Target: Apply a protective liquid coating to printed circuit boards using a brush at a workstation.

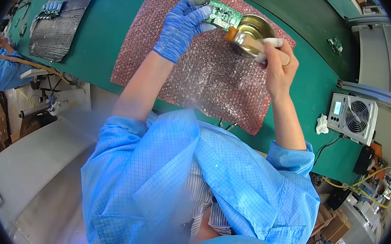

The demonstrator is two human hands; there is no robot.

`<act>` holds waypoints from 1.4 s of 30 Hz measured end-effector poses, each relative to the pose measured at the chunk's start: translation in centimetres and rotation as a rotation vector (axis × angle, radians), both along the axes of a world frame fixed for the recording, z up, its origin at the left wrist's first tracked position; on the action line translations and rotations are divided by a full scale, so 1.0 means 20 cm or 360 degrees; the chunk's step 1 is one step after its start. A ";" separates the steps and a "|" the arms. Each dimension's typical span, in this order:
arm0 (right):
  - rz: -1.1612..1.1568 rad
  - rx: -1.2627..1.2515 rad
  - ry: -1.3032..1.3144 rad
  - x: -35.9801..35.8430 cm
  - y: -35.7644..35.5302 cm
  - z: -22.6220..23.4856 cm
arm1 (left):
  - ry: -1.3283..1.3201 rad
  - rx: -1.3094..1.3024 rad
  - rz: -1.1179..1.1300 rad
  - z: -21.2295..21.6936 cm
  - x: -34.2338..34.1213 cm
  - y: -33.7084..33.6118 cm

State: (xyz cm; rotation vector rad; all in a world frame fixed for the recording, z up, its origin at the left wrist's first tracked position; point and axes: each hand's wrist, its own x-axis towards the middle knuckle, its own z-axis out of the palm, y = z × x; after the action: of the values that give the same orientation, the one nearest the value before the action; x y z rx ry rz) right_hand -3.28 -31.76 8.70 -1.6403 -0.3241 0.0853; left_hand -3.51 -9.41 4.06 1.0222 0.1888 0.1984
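Note:
My left hand (178,30), in a blue glove with whitish fingertips, grips a green circuit board (226,16) by its left end. The board is held beside a round metal bowl (259,24). In my right hand (280,69), which wears white finger covers, is a flat brush (253,44) with a pale wooden handle. Its amber bristles point left, by the bowl's left rim and just below the board's right corner. Whether the bristles touch the board I cannot tell. A pink bubble-wrap sheet (199,83) lies under both hands and the bowl.
On the green table (300,89), a white box with a fan (354,118) stands at the right, near a crumpled white tissue (322,124). A dark padded sheet (56,35) carrying several boards lies far left. Another small board (335,45) is at the back right. A co-worker's blue sleeve (9,71) shows at the left.

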 end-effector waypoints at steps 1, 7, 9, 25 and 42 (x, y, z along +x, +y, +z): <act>0.0001 -0.0001 0.0007 0.01 0.01 -0.01 | -0.0011 -0.0015 0.0027 0.00 0.00 0.00; -0.0015 -0.0116 -0.0018 0.04 0.02 -0.05 | 0.0011 0.0042 -0.0010 0.00 0.07 -0.01; -0.0016 -0.0072 0.0031 0.05 0.01 -0.03 | 0.0010 0.0052 0.0025 -0.03 0.10 0.00; -0.0673 -0.0302 -0.0216 0.80 -0.66 -0.36 | 0.0345 0.0140 0.0734 -0.31 0.86 0.58; -0.0867 -0.2302 -0.0628 1.50 -1.28 -0.57 | 0.0449 0.0626 0.0556 -0.15 0.25 0.52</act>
State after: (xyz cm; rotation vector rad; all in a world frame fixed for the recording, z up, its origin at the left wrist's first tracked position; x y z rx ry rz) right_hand 26.72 -57.38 -2.64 -3.1346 -0.0529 -0.5498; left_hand 1.51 1.04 1.04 1.4044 0.6047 0.4197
